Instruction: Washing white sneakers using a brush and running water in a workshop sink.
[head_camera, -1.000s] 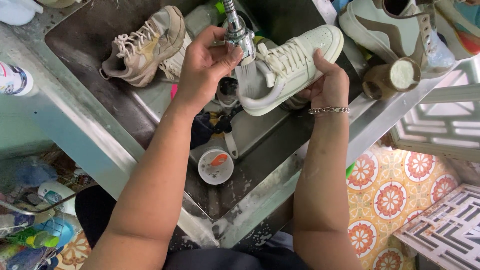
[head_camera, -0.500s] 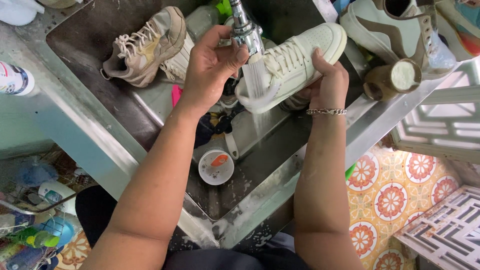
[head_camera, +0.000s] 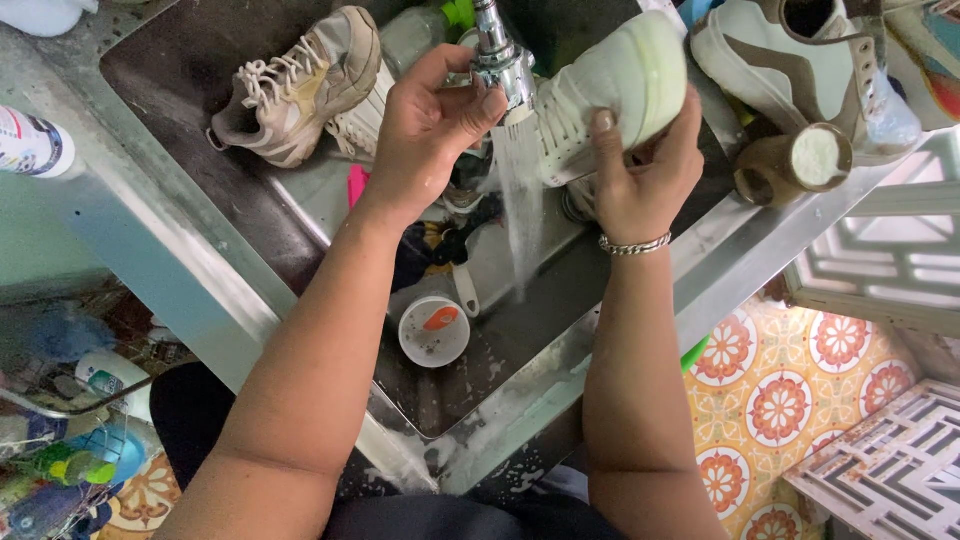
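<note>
One pale green-white sneaker (head_camera: 610, 85), wet under running water, clasped in the right hand (head_camera: 645, 175).

Beige sneaker (head_camera: 300, 90) is lying in the steel sink (head_camera: 180, 250); round white lid (head_camera: 434, 331) is sitting near brown cylinder (head_camera: 795, 165); patterned floor tiles (head_camera: 790, 400) are showing below.

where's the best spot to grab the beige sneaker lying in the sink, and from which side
Grip the beige sneaker around its heel collar at the upper right end, coming from above. It lies with its opening and laces facing up, the toe points toward the sink corner, and another shoe crowds its right side, so the open collar is probably the easiest place for fingers to hook.
</note>
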